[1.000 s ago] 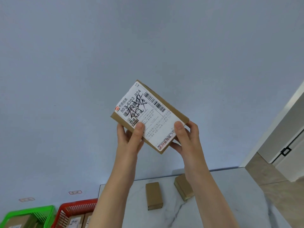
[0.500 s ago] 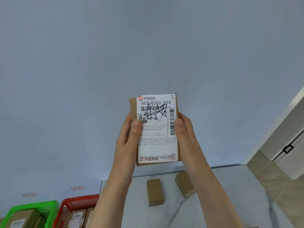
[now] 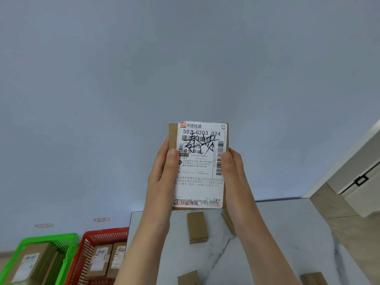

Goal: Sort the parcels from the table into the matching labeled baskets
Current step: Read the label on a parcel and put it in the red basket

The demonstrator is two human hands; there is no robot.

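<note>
Parcel, tilted a second ago, now stands upright, label facing you, gripped by its sides in your left hand and right hand above the table, so you can likely read it and choose the red basket or green basket at left.

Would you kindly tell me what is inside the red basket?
The red basket holds two labelled parcels side by side. Its near end runs off the picture, so anything more there cannot be seen.
</note>
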